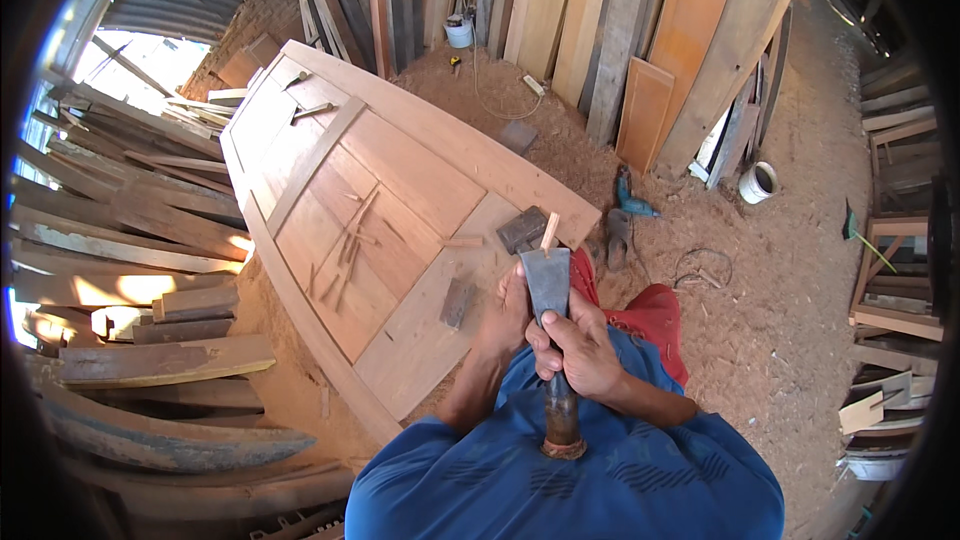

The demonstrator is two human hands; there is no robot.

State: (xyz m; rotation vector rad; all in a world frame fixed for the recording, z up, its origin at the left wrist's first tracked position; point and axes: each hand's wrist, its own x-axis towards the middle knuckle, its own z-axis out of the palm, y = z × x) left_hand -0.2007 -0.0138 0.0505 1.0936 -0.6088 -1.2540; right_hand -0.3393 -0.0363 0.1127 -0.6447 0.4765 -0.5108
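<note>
My right hand (585,345) is closed around a wide chisel (547,282), whose flat metal blade points away from me. The chisel's dark wooden handle (562,415) reaches back against my blue shirt. Beside and partly behind the blade, my left hand (510,305) has its fingers curled. A thin wooden stick (551,230) stands up past the blade's edge, seemingly in the left hand's grip, though the blade hides where they meet. Just left of my hands lies a large panelled wooden door (420,175), with a wooden block (458,302) and a dark block (522,230) on it.
Thin wood strips (350,240) and two hand tools (312,112) rest on the door. Stacked planks (150,290) crowd the left; boards (560,20) lean at the back. A blue power drill (632,192), a cord and a white bucket (758,182) are on the dusty floor.
</note>
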